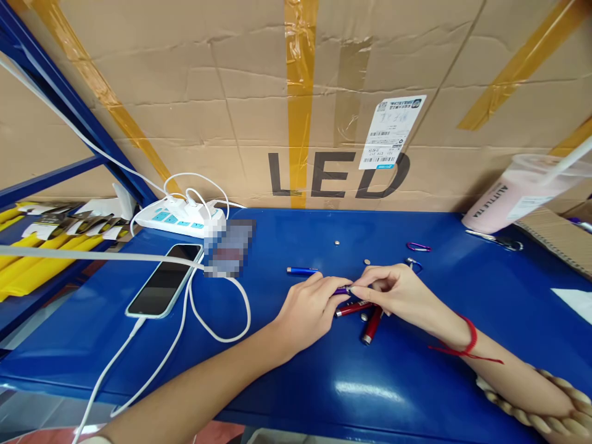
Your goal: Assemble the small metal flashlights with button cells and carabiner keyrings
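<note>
My left hand is closed around a small purple pen-shaped light, whose tip sticks out to the right. My right hand pinches that tip with thumb and fingers, so both hands meet over the blue shelf. Two red pen lights lie under my right hand, partly hidden by it. A blue pen light lies just beyond my left hand. A red string is tied round my right wrist.
A phone on a white cable lies at left, behind it a power strip. Two small button cells, a purple clip, a pink drink cup and a big LED carton are beyond.
</note>
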### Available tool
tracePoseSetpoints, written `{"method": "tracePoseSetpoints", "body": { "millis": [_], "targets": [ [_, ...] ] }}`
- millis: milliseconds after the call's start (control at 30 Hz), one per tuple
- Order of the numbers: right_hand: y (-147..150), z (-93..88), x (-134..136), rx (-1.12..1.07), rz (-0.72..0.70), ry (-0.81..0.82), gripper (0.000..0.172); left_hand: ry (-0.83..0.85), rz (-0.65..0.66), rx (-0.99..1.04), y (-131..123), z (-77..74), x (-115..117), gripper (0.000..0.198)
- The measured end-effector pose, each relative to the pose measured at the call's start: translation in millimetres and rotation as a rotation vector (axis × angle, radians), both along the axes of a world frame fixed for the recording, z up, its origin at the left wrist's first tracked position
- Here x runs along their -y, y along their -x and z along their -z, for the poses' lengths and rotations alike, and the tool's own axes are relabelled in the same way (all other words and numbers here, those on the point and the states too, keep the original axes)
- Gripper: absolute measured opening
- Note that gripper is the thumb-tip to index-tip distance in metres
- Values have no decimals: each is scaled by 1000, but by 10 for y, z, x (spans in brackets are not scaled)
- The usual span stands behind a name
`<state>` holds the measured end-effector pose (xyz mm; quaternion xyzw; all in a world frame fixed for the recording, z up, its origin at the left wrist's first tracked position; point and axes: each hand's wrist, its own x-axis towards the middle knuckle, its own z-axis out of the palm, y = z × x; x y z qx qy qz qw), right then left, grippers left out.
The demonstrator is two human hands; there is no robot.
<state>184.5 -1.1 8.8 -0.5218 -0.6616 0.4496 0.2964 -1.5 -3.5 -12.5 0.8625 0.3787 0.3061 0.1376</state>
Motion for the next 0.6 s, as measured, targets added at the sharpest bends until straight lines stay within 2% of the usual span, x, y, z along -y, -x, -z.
{"method": "tracePoseSetpoints", "body": {
  "millis": [200, 433, 600],
  "targets": [
    [-9, -34, -12, 55, -13, -92, 31, 130, -50, 17, -34, -44, 9, 18],
    [-22, -46, -20, -18, -31, -82, 37, 171, -45, 19, -39, -66, 14, 18],
    [-33, -43, -28, -31, -21, 7, 39, 160, 26, 13, -29, -77, 7, 19]
  ]
}}
